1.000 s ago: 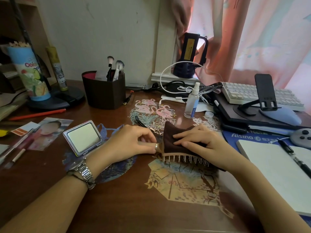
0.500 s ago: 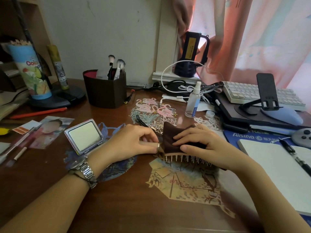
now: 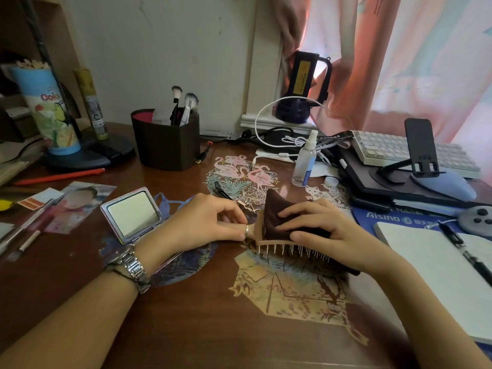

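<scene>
On the near brown wooden worktop (image 3: 186,315), the left hand (image 3: 202,222) grips the handle of the beige plastic hairbrush (image 3: 269,242) and the right hand (image 3: 319,227) seemingly clamps a dark brown cloth (image 3: 274,209) on its back; hard rubbing could skid it into the clear spray bottle (image 3: 303,166) beyond.

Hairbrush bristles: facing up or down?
Down. The hairbrush rests with its pins toward the desk, back upward under the brown cloth held by the right hand; the left hand grips its handle.
</scene>
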Available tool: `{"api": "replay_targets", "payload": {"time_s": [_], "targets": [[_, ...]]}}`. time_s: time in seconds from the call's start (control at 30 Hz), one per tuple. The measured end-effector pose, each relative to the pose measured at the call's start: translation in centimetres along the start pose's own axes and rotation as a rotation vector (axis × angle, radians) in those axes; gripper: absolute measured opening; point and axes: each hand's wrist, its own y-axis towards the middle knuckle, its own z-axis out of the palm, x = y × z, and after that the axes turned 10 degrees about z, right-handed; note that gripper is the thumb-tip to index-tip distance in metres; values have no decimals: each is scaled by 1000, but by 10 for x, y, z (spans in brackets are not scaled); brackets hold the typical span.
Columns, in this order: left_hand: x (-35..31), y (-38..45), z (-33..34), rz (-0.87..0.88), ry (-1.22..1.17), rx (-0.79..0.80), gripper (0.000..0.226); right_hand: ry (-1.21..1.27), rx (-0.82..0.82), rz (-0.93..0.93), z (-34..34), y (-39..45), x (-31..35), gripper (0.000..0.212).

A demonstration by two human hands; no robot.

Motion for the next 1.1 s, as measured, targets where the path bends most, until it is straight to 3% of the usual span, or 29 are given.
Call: {"api": "replay_targets", "payload": {"time_s": [0.3,0.77,1.1], "targets": [[-4,1,1,2,-15,9,20,-115,39,-16,8,8,13,30],[-1,1,0,26,-7,42,23,79,134,77,-16,-9,-3,22],[-4,2,2,34,43,27,23,-181,27,3,10,6,18,36]]}}
